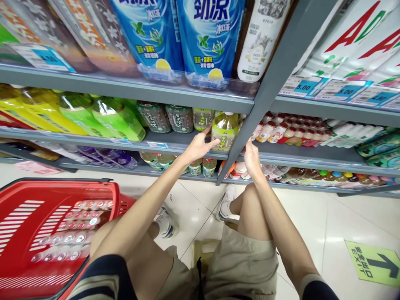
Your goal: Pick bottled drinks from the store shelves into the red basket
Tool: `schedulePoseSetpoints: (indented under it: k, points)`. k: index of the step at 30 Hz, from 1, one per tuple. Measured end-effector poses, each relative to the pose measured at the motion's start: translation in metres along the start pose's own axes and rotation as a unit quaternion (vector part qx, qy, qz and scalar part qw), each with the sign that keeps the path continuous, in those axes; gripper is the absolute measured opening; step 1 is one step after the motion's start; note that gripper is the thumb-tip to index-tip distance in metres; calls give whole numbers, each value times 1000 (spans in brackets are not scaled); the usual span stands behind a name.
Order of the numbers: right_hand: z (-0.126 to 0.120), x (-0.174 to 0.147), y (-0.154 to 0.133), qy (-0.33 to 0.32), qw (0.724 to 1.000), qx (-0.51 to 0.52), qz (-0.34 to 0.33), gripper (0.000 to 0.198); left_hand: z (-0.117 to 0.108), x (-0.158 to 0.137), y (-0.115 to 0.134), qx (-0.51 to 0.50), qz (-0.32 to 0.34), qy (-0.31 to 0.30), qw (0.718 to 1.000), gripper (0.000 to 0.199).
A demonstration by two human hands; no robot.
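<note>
Yellow-green, with a pale cap, a drink bottle [225, 130] stands upright near the front edge of the middle shelf [173, 146], just left of the grey upright [273, 71]. The person's left hand [200, 146] is at its left side, thumb lying over the front of the label and forefinger by the flank; that grip is parted around the bottle's side, though I cannot tell how firmly it is clasped. The right hand [252, 158] is on the other side of the upright, fingertips at the shelf's front edge and fingers drawn close together; whether its grip has hold of the edge, I cannot tell.

Beside the bottle and further back is another yellow-green bottle [201, 119], then two dark-labelled bottles [179, 119], with large green bottles [117, 118] further left. Small red-capped bottles [292, 135] fill rows right of the upright. Blue bottles [209, 46] stand on the shelf above. At the person's left, a red basket [62, 187] holds packs of small bottles [75, 237] on the tiled floor [190, 196].
</note>
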State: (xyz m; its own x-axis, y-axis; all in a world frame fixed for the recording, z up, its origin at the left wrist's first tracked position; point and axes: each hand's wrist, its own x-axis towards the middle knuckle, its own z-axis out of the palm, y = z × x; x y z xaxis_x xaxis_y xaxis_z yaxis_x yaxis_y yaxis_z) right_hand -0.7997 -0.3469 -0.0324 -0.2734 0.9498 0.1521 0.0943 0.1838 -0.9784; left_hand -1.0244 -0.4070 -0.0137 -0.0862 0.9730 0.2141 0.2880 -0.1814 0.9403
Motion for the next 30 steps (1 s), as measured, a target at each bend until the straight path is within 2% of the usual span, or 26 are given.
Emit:
schedulePoseSetpoints:
  k: [1, 3, 5, 6, 7, 9, 11, 12, 15, 18, 21, 23, 27, 30]
  points:
    - [-1, -4, -2, 17, 1000, -15, -17, 74, -4, 0, 2, -3, 1, -6, 1000, 72]
    - [-3, -14, -10, 97, 990, -59, -89, 63, -17, -5, 6, 9, 0, 7, 1000, 66]
    - [-2, -27, -19, 181, 960, -112, -180, 52, -38, -17, 8, 68, 1, 56, 996, 53]
    - [1, -33, -23, 187, 948, -138, -215, 48, -48, -24, 9, 116, 4, 81, 990, 46]
    - [6, -37, -27, 156, 944, -167, -237, 44, -58, -33, 8, 168, 8, 93, 981, 39]
    - [23, -39, -32, 12, 941, -238, -241, 37, -73, -48, 4, 252, 13, 85, 964, 27]
    - [44, -34, -35, -131, 914, -324, -207, 35, -79, -58, -3, 291, 12, 66, 954, 22]
    - [55, -31, -35, -173, 895, -366, -187, 36, -79, -61, -6, 299, 12, 61, 952, 20]
    - [77, -21, -36, -201, 853, -458, -152, 35, -74, -60, -16, 298, 18, 55, 953, 16]
    - [84, -17, -36, -195, 833, -496, -145, 34, -68, -54, -22, 291, 25, 54, 955, 18]
    - [84, -17, -36, -193, 830, -507, -134, 34, -67, -52, -26, 304, 31, 53, 951, 18]
    - [85, -17, -34, -194, 837, -493, -135, 33, -68, -53, -29, 318, 35, 50, 946, 20]
    - [83, -19, -24, -180, 865, -445, -144, 32, -69, -56, -28, 333, 41, 43, 941, 23]
    - [74, -24, -16, -153, 898, -373, -178, 32, -58, -57, -21, 321, 30, 70, 944, 25]
